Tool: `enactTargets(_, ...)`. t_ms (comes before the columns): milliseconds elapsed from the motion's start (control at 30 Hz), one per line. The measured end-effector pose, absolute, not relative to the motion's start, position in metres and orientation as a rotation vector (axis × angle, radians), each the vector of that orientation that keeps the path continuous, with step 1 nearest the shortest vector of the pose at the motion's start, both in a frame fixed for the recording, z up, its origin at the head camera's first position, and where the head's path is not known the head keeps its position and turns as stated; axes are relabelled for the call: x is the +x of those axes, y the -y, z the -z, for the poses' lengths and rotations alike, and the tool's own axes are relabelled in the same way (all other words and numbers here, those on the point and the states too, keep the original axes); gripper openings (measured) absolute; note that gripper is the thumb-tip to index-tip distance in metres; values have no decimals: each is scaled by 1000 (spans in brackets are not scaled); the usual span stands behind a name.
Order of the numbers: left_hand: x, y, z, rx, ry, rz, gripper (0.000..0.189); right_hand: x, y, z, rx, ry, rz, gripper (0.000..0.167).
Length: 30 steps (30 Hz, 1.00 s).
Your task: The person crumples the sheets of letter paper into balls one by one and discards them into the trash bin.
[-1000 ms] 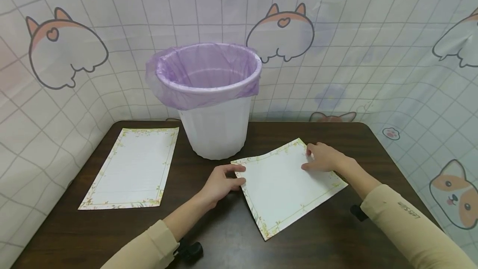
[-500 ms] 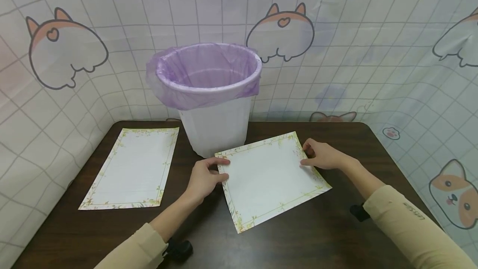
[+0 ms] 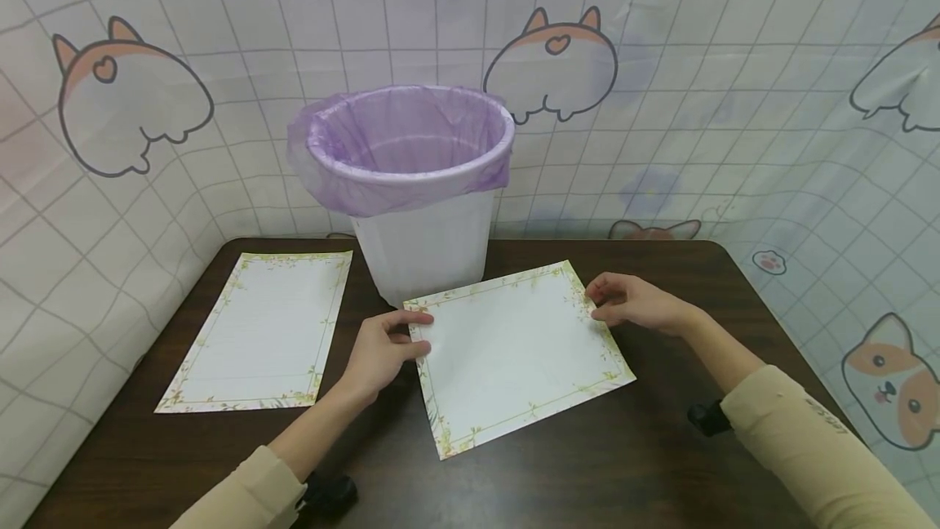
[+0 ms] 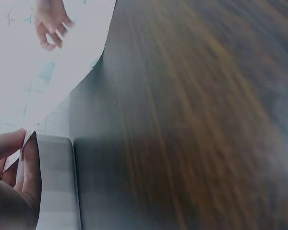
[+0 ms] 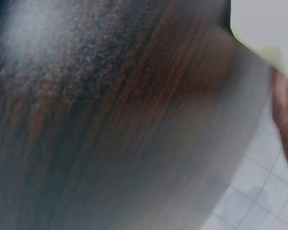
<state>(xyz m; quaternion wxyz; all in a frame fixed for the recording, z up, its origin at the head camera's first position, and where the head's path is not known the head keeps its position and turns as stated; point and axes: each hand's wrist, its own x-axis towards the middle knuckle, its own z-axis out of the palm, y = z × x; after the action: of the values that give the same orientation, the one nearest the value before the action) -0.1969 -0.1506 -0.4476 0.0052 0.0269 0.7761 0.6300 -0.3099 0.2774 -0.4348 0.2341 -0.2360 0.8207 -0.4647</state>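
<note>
My left hand (image 3: 374, 353) pinches the left edge of a sheet of stationery paper (image 3: 514, 357) with a leafy yellow-green border. The left wrist view shows that edge between the thumb and the fingers (image 4: 32, 167). At the sheet's opposite edge, my right hand (image 3: 635, 302) has curled fingers and holds the rim with its fingertips. Only part of that grip shows at the border of the right wrist view, where a finger (image 5: 282, 98) meets the paper corner. The sheet slants over the dark table, its near corner close to the tabletop.
A white bin (image 3: 426, 247) lined with a purple bag (image 3: 367, 194) stands upright behind the sheet. Another bordered sheet, faintly lined (image 3: 257, 333), lies flat on the left of the dark wooden table (image 3: 558, 480). A tiled-pattern curtain (image 3: 705, 104) with cartoon dogs surrounds the table.
The sheet in my hands has shifted left and turned flatter, together with my left hand. My right fingertips have gone from the sheet's face to its right edge. Bin and other sheet stay put.
</note>
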Motion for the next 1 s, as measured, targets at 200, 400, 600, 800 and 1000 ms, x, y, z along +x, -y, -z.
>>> enactTargets(200,-198,158,450,88,-2446,-1965,33,-307,-278,431,-691,-2248,1273,39)
enactTargets(400,-197,163,451,98,-2409,-1972,33,-305,-276,432,-638,-2244,1285,42)
enactTargets(600,-192,166,449,112,-2354,-1952,45,-302,-275,434,-615,-2247,1332,44)
enactTargets(800,-191,168,445,105,-2349,-1931,50,-300,-270,433,-647,-2196,1514,65)
enactTargets(1000,-190,166,442,117,-2354,-1928,50,-297,-259,425,-711,-2205,1580,58)
